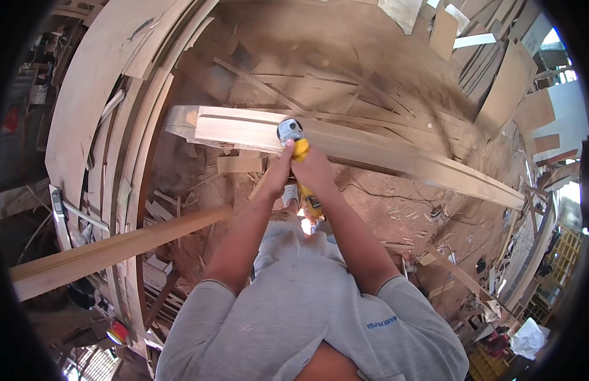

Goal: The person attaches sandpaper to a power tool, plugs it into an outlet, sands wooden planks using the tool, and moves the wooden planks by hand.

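Observation:
A yellow power tool with a grey metal head (291, 129) rests over a long pale wooden beam (371, 147). My left hand (280, 167) is closed on the tool near its head, from the left side. Wrapped round the yellow body, my right hand (312, 170) sits just to the right of it. The tool's rear end shows below the hands, pointing toward my feet. Its head touches or hovers just above the beam; I cannot tell which. The beam's far left end lies on a greyish wooden block (180, 122).
Another beam (116, 253) reaches in from the lower left. Large boards (94, 82) lean along the left side. Wood scraps and sawdust cover the reddish ground (383, 203). More sheets (507, 86) stand at the upper right. A cable lies right of my feet.

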